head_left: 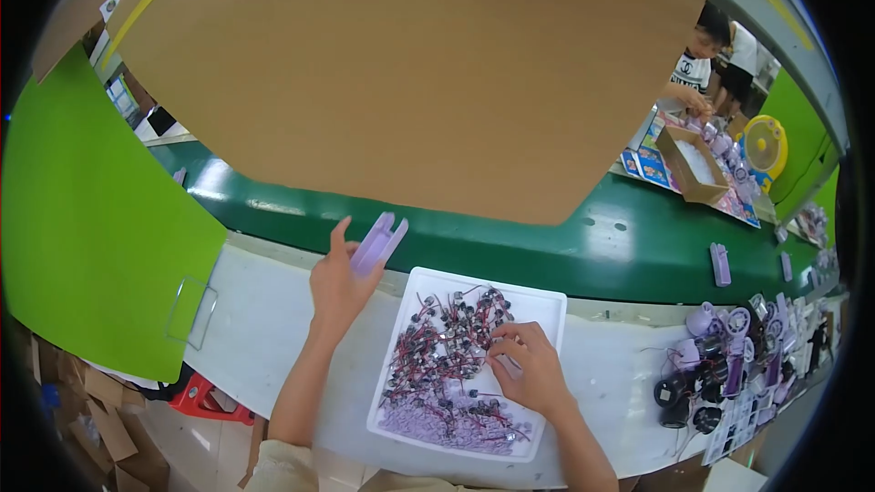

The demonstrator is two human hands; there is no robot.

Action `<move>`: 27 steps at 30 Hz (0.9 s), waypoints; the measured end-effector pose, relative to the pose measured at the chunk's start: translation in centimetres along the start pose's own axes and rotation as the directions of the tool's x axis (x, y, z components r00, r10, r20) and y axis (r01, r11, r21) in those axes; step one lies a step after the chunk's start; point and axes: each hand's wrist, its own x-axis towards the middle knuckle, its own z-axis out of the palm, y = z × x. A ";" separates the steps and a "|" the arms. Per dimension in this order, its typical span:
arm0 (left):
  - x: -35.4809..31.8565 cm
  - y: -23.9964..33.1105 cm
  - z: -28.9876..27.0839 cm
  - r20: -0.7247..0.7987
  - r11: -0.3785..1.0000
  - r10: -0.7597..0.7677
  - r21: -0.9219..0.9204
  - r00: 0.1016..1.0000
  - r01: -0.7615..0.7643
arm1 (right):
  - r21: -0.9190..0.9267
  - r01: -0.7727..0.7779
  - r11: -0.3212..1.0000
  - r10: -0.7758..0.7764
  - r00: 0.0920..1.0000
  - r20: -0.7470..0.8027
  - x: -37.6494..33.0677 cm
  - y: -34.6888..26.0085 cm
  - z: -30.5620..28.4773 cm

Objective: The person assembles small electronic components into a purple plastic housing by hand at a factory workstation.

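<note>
My left hand holds a light purple, trough-shaped plastic housing tilted over the near edge of the green belt; one finger sticks up beside it. My right hand reaches over a white tray, its fingertips drawn together among small dark parts with red wires. Whatever sits between those fingertips is too small to make out. Many little purple pieces are heaped at the near end of the same tray.
Fans and dark motors clutter the right of the white table. A purple housing rests on the green belt. A cardboard sheet hangs ahead; a green panel stands left. A person works beyond, by a box.
</note>
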 end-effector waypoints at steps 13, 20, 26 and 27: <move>5.3 -1.3 8.7 0.083 0.978 -0.135 -0.149 0.987 0.147 | 0.862 -0.260 0.435 0.422 0.905 0.060 -0.4 0.9 -0.6; 5.5 0.9 10.0 0.147 0.990 -0.133 0.061 0.980 0.125 | 0.868 -0.312 0.385 0.579 0.815 0.036 0.0 0.6 -0.7; 5.4 2.6 8.4 0.325 0.979 -0.140 -0.095 0.935 0.180 | 0.848 -0.343 0.405 0.474 0.871 0.126 -0.3 0.6 -1.2; 4.9 2.2 8.1 0.299 0.979 -0.112 -0.130 0.948 0.157 | 0.849 -0.345 0.401 0.477 0.869 0.128 -0.3 0.6 -1.2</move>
